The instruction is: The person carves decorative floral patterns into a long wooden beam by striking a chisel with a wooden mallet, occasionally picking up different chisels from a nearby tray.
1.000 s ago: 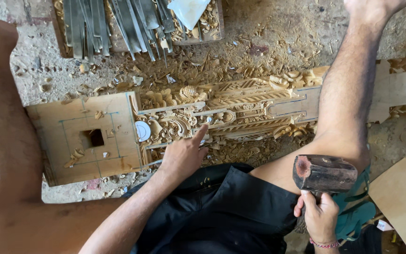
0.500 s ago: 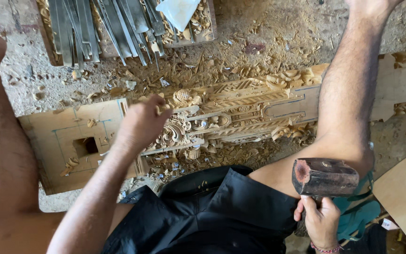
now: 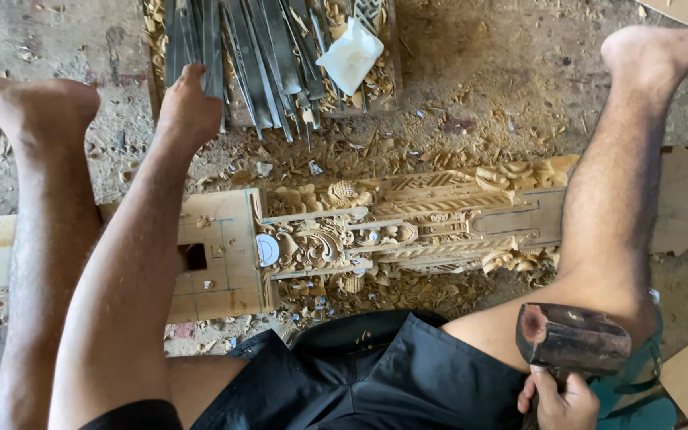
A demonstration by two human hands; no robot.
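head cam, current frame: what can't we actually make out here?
- Left hand fingertips: head view, buried among the grey metal chisels; which one it grips is unclear.
- Dark wooden mallet handle: covered by the right hand, cut by the bottom edge.
- Pale carved wooden panel: right part under the leg.

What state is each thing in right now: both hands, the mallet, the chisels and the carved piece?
left hand: stretched forward onto the row of chisels, touching them; grip hidden.
right hand: closed around the mallet's handle.
wooden mallet: held low beside the right thigh, head up.
metal chisels: lying side by side in a tray.
carved wooden piece: flat on the floor, partly carved, shavings around it.
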